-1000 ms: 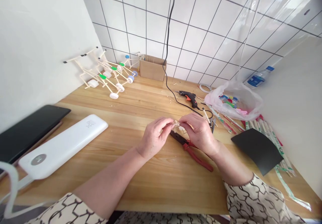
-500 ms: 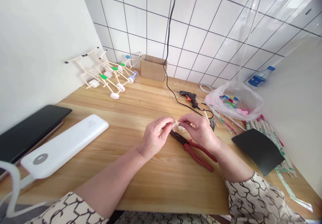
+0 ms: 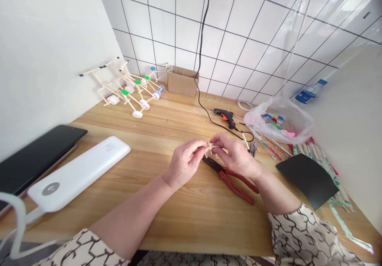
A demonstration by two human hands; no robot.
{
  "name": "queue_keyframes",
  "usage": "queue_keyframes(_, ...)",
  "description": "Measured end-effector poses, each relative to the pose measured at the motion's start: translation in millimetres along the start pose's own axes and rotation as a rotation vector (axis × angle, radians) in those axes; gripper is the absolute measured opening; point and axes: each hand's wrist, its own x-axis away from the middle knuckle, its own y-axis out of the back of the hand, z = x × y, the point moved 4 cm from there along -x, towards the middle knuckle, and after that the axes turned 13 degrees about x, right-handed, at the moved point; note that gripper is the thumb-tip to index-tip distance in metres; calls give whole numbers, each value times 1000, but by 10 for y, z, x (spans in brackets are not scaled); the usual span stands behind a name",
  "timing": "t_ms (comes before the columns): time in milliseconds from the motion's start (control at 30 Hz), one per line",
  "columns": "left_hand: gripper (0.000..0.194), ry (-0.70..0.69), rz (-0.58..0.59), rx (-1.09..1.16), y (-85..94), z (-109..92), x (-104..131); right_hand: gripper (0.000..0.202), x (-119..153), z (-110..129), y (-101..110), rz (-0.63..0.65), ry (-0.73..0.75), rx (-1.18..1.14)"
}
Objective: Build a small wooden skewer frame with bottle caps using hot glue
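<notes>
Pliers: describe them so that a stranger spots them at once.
On the wooden table, find the person's right hand. Just below that hand in the picture lie the pliers, dark nose pointing up and left. Unlike the black glue gun farther back, they have two long red handles, spread apart.

The single camera was worn on my head, so it looked from above, from my side of the wooden table, forward and down. My left hand and my right hand were near the middle of this view, at a close distance. My left sleeve and my right sleeve entered at the bottom edge. Farther away, the tiled wall filled the top, facing the camera. The view was quite wide: it included also the white wall on the left and the pale side wall on the right.
</notes>
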Motion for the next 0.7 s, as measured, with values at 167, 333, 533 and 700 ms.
queue_keyframes(167,7,-44,-2,-1,0,-17,-5,14,-10,36,6,64,1,-37)
queue_keyframes(333,8,-48,-13,0,9,-25,-1,16,-17,62,12,84,-4,-55)
queue_keyframes(533,10,-4,-3,32,11,-22,2,13,-26,66,14,109,-7,-45)
queue_keyframes(700,6,86,13,111,4,2,3,14,-30,67,19,115,-8,-50)
